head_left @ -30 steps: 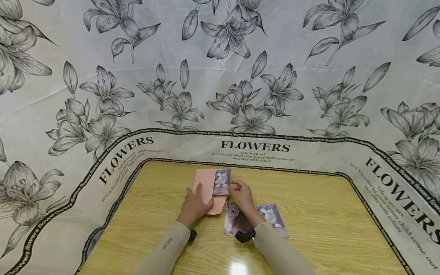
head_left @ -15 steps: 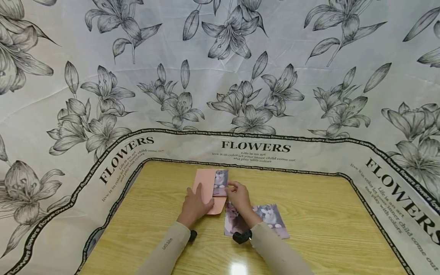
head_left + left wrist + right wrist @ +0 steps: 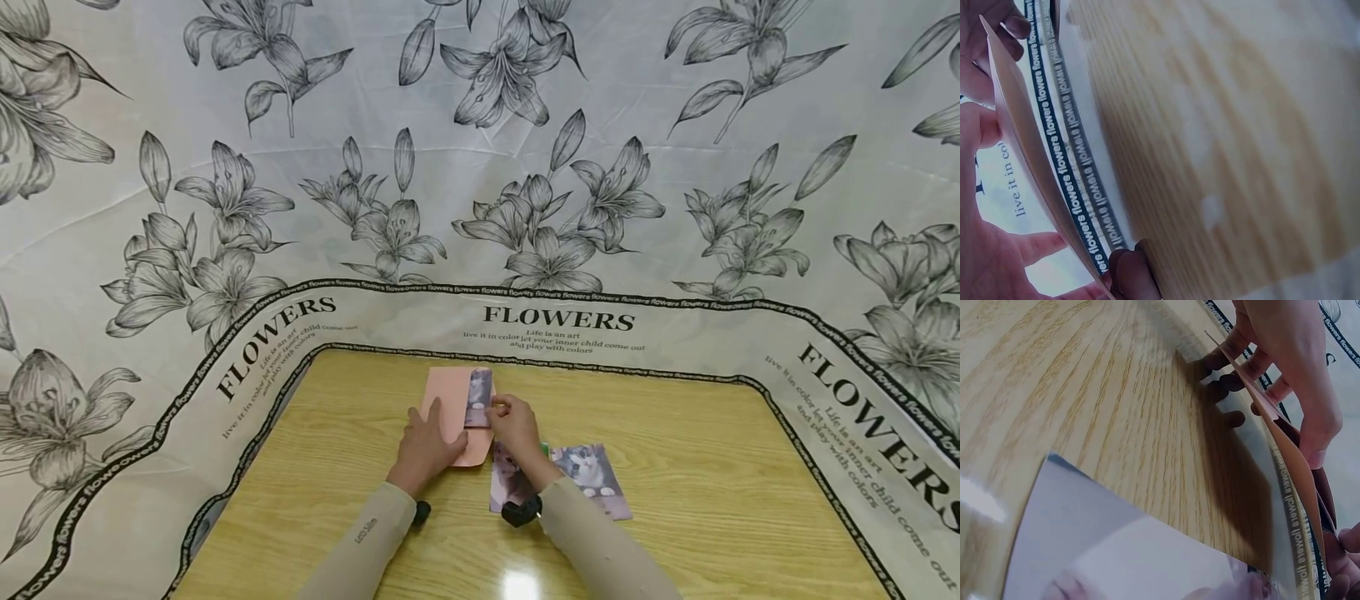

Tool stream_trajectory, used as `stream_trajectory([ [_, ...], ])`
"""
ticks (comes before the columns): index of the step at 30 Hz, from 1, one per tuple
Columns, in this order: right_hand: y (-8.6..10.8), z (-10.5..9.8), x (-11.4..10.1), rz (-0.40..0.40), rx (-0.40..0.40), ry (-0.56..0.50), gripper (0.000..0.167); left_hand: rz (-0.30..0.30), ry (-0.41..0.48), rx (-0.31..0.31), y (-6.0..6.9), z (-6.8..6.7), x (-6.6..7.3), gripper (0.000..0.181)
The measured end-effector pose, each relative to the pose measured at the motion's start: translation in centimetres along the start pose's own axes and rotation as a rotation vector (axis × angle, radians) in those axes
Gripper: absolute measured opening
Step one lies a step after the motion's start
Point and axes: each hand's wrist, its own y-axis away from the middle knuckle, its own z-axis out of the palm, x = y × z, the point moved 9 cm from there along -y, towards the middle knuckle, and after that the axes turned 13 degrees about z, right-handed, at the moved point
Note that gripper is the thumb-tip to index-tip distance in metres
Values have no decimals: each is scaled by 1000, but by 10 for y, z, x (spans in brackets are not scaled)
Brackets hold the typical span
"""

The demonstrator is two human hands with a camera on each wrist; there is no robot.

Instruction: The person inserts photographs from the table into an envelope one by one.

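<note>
A pink envelope [image 3: 446, 390] stands slightly raised over the table, its opening facing right. My left hand [image 3: 426, 446] grips it by the left side, thumb on the front near the lower edge; some fingertips [image 3: 1216, 359] show at its far edge in the right wrist view. A cat photo [image 3: 478, 398] lies partly inside the envelope, with a narrow strip sticking out. My right hand [image 3: 516, 427] pinches this photo's right edge. Below my right forearm lie a brown-cat photo [image 3: 507, 483], partly covered, and a grey-and-white cat photo [image 3: 592, 477].
The wooden table [image 3: 720, 467] carries all of these, with a bright light reflection near its front. A white cloth [image 3: 555, 333] with black flower drawings and lettering hangs around the back and sides.
My right hand has moved left, and the photo has slid deeper into the envelope, so less of it shows. My left hand stays in place on the envelope.
</note>
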Motion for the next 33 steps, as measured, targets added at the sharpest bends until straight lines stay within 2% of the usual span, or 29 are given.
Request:
stream_trajectory([
  [12,-1,10,-3,0,12,73,30,-5,-9,-5,0,0,0,94],
  [21,2,13,-8,2,54,184,29,9,1,8,0,-1,0,95],
  [33,4,16,-14,-7,70,201,27,10,-6,9,-2,1,0,93],
])
